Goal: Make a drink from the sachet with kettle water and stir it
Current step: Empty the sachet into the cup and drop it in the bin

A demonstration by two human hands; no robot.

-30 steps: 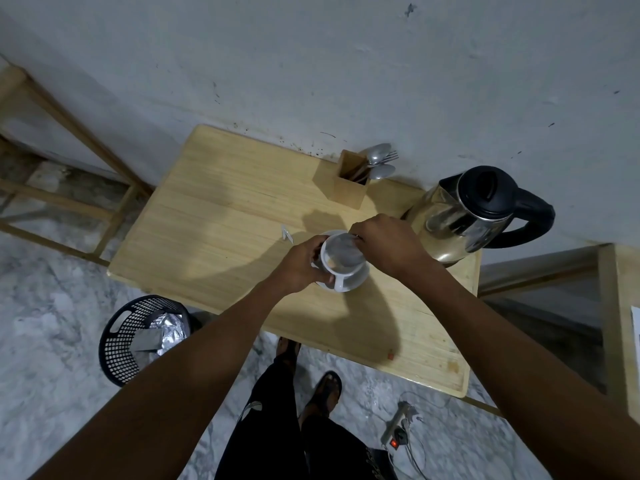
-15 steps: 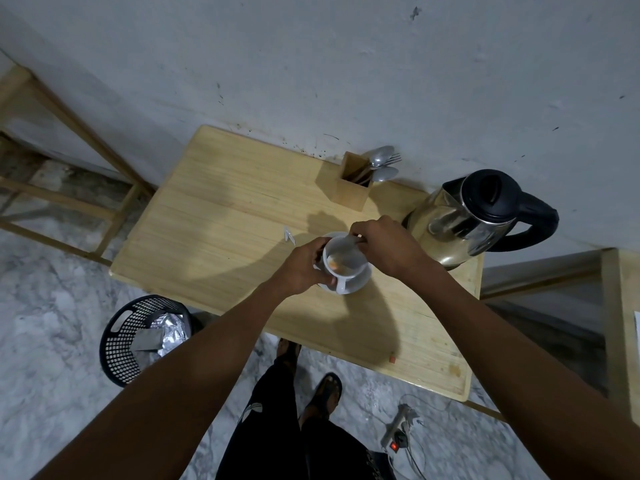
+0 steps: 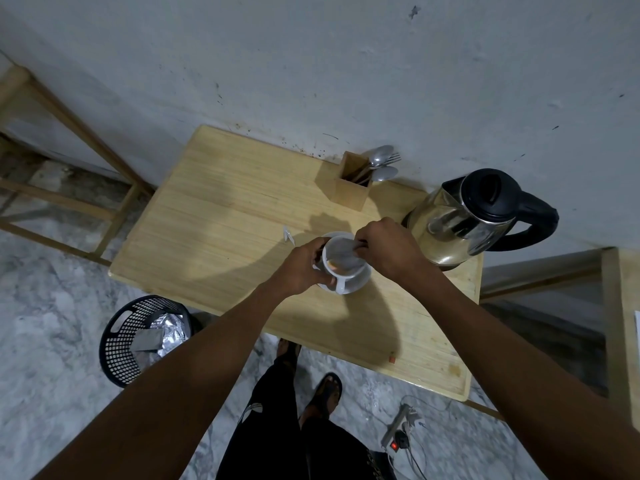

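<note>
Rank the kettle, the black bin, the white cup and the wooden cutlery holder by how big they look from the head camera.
1. Kettle
2. Black bin, which looks nearly kettle-sized though it stands lower, on the floor
3. White cup
4. Wooden cutlery holder, close to the cup, so unsure

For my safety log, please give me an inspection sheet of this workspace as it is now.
Surface: light wooden table, mostly bare.
Job's things: white ceramic cup on white saucer; steel kettle with black lid, lid closed.
Clutter: torn white scrap; wooden cutlery holder.
Hands: left hand grips the cup; right hand holds a thin stirrer in it.
Cables: power strip on the floor, red light on.
Surroundings: black mesh bin with foil wrappers.
</note>
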